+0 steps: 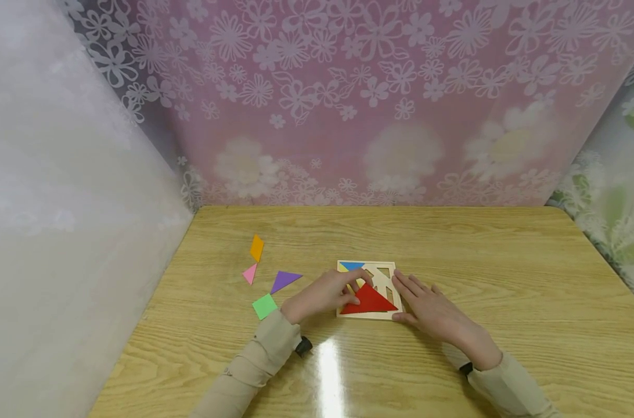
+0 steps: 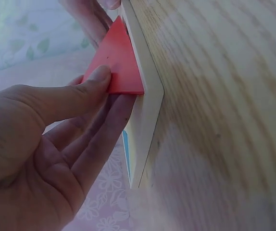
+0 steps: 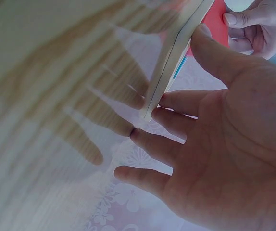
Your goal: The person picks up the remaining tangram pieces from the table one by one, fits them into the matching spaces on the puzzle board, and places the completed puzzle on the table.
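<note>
My left hand [image 1: 324, 293] pinches a large red triangle [image 1: 370, 300] between thumb and fingers. The triangle lies over the lower part of a light wooden tangram board [image 1: 375, 264], and in the left wrist view its lower edge meets the board's edge. A blue piece [image 1: 352, 266] shows at the board's upper left beside a partly covered yellow piece [image 1: 343, 267]. On the board's right side rests my right hand [image 1: 432, 307], its fingers straight and spread. In the right wrist view its thumb and fingertips touch the board's rim [image 3: 167, 72].
Left of the board lie a purple triangle [image 1: 285, 281], a green square [image 1: 265, 306], a pink triangle [image 1: 250, 273] and an orange parallelogram [image 1: 256, 248]. The wood-grain table [image 1: 479, 244] ends at a pink floral curtain [image 1: 306, 116] behind.
</note>
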Motion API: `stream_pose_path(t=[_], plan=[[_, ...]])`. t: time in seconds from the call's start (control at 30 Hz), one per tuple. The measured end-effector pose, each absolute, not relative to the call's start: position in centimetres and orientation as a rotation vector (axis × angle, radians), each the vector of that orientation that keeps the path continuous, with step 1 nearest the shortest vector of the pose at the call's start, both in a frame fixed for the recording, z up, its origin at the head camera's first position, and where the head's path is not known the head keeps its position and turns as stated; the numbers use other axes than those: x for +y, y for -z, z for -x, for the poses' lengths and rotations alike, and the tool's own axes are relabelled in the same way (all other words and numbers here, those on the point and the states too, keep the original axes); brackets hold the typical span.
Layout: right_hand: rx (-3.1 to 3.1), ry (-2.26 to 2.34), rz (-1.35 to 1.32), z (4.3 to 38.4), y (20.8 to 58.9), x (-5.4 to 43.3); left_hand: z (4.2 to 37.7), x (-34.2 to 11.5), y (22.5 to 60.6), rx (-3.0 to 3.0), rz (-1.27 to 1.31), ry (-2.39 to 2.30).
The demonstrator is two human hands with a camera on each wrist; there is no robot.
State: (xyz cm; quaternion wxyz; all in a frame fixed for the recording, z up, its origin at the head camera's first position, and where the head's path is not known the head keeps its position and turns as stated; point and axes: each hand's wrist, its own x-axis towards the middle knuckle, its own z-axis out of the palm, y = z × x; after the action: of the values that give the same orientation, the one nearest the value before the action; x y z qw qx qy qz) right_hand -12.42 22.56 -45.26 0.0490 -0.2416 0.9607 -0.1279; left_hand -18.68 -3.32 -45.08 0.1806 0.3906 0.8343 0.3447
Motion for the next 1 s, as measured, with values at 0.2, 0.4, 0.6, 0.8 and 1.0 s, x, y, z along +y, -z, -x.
stream_pose_path(t=[0.2,0.4,0.6,0.8,1.0], plan=[[2.943,0.382,0.748,12.24,45.19,22.44,18.44,-3.26,44.78,2.375,-1.148,-0.916],[2.943,0.365,0.745,12.14,45.29,22.36,18.46,-2.95,44.71,2.436,-1.186,-0.836],[2.947,0.374,0.758,11.94,45.35,22.33,18.46,-2.64,44.78,2.519,-1.190,-0.724],[2.947,0.390,0.758,11.81,45.46,22.23,18.20,-2.54,44.87,2.539,-1.163,-0.705],[2.950,0.392,0.750,11.71,45.53,22.18,17.89,-2.76,45.18,2.643,-1.176,-0.587]])
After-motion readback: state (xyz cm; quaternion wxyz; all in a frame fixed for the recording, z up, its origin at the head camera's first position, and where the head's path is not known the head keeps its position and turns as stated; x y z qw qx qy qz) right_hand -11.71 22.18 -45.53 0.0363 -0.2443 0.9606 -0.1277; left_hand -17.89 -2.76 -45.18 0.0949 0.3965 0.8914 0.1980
